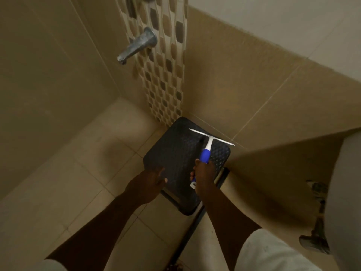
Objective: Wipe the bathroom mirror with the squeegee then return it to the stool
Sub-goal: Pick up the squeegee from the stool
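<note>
Our right hand (203, 173) curls round the squeegee (207, 148) by its blue handle, blade forward over the dark stool (172, 151) in the tiled corner. Our left hand (154, 178) hovers relaxed and empty at the stool's near edge, perhaps for balance.

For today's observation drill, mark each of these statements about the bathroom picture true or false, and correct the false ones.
1. The right hand grips the squeegee by its blue handle. True.
2. The squeegee's blade points towards the person. False: it points away, towards the tiled wall.
3. The stool is dark and stands in the corner. True.
4. The left hand holds a cloth. False: it holds nothing and sits at the stool's near edge.
5. Water runs from the tap. False: no water shows.
</note>
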`<move>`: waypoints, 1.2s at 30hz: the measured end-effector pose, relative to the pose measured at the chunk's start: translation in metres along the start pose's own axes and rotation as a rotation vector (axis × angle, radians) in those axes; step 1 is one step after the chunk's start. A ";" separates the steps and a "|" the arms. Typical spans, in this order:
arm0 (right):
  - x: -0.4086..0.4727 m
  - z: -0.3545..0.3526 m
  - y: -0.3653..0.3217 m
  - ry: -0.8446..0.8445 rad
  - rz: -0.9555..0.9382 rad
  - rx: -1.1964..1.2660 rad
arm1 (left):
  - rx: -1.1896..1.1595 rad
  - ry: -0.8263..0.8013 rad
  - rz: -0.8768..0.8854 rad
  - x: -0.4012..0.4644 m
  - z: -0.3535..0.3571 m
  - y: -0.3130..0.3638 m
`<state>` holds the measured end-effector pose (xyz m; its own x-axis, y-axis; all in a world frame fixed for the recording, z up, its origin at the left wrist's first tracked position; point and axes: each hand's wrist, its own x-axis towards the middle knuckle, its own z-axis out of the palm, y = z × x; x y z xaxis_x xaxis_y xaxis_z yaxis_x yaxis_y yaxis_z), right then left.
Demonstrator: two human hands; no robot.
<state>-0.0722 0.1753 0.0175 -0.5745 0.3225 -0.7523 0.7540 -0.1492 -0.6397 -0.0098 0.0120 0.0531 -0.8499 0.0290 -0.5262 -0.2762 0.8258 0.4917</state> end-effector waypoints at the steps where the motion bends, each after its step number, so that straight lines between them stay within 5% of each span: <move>1: -0.005 -0.002 -0.002 0.013 -0.012 0.001 | -0.002 0.003 -0.001 -0.003 -0.003 0.002; 16: -0.118 -0.042 -0.082 -0.075 -0.138 0.047 | -0.007 0.122 0.039 -0.061 -0.087 0.067; 36: -0.323 -0.124 -0.225 -0.126 -0.718 0.056 | 0.095 0.482 0.397 -0.201 -0.238 0.217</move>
<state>-0.0165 0.2209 0.4244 -0.9560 0.2492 -0.1550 0.1626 0.0100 -0.9866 -0.0053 0.0515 0.4306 -0.9923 0.1045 0.0659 0.1236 0.8514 0.5097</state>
